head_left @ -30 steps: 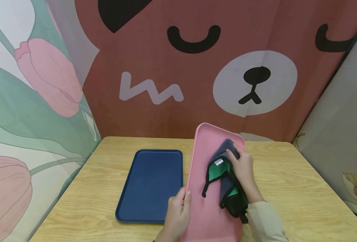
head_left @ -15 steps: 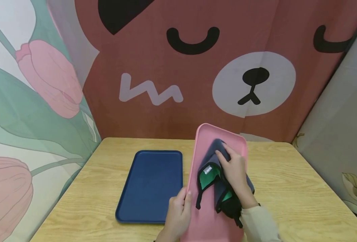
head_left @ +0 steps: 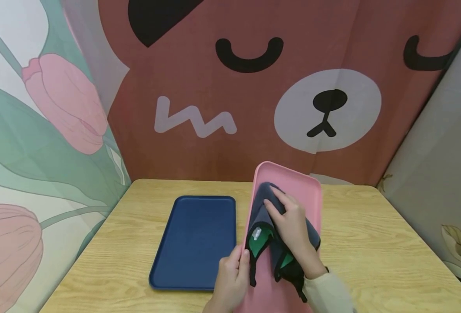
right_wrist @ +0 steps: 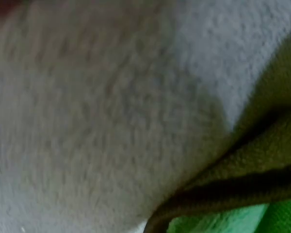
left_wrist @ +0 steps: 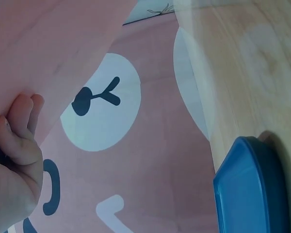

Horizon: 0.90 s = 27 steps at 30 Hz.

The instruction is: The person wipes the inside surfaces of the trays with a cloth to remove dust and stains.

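Note:
A pink tray [head_left: 308, 191] stands tilted up off the table, and my left hand [head_left: 230, 278] grips its left rim. In the left wrist view the fingers of the left hand [left_wrist: 19, 150] curl at the underside of the pink tray [left_wrist: 48, 48]. Over the tray's face, my right hand [head_left: 293, 226] holds a dark blue-grey cloth [head_left: 261, 206] with black edging, green lining and a white label. Part of the cloth lies hidden beneath that hand. Close up, the cloth [right_wrist: 111, 121] fills the right wrist view, where no fingers show.
To the left, a dark blue tray [head_left: 199, 243] lies flat on the wooden table [head_left: 105, 243]. A printed bear curtain [head_left: 195, 156] hangs behind the table, with a floral curtain [head_left: 70, 182] at the left side.
My right hand has moved the cloth leftward and slightly down across the pink tray, to its left rim. The left hand keeps its grip, and the tray stays nearly in place.

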Available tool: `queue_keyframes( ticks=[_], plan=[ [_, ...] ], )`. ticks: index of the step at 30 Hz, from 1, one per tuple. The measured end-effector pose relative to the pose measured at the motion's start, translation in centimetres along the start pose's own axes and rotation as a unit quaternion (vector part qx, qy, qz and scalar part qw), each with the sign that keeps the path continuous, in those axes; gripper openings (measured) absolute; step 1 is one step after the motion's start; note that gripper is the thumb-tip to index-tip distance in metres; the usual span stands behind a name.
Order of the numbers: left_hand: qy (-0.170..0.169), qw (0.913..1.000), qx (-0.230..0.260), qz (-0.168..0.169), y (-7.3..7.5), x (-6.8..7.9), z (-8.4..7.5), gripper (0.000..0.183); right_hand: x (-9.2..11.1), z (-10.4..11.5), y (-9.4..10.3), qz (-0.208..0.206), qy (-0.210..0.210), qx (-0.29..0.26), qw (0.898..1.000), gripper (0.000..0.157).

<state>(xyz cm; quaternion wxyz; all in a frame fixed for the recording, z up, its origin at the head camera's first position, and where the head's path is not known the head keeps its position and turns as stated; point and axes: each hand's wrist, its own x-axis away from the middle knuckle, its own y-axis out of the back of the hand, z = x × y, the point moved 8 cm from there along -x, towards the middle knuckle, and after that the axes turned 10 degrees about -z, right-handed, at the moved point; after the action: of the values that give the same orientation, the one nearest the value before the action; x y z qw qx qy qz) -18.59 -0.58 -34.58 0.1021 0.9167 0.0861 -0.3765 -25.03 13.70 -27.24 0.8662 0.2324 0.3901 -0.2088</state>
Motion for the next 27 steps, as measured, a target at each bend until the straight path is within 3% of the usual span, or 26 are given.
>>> queue_keyframes(
  ticks=[5, 11, 20, 27],
  plan=[
    [0.017, 0.9998, 0.003, 0.009, -0.1, 0.2, 0.4, 0.016, 0.2, 0.9, -0.4, 0.01, 0.023, 0.011, 1.0, 0.033],
    [0.032, 0.9992, 0.0, 0.022, -0.3, 0.3, 0.7, 0.019, 0.4, 1.2, -0.9, 0.031, 0.019, 0.012, 0.999, 0.036],
    [0.045, 0.9986, 0.019, 0.022, 0.4, -1.0, -2.4, 0.022, 0.6, 1.2, -1.2, 0.049, 0.008, 0.025, 0.998, 0.04],
    [0.047, 0.9985, 0.026, 0.009, 0.5, -0.9, -2.4, 0.02, 0.3, 1.5, -1.0, 0.045, 0.023, 0.048, 0.998, 0.038]
  ],
)
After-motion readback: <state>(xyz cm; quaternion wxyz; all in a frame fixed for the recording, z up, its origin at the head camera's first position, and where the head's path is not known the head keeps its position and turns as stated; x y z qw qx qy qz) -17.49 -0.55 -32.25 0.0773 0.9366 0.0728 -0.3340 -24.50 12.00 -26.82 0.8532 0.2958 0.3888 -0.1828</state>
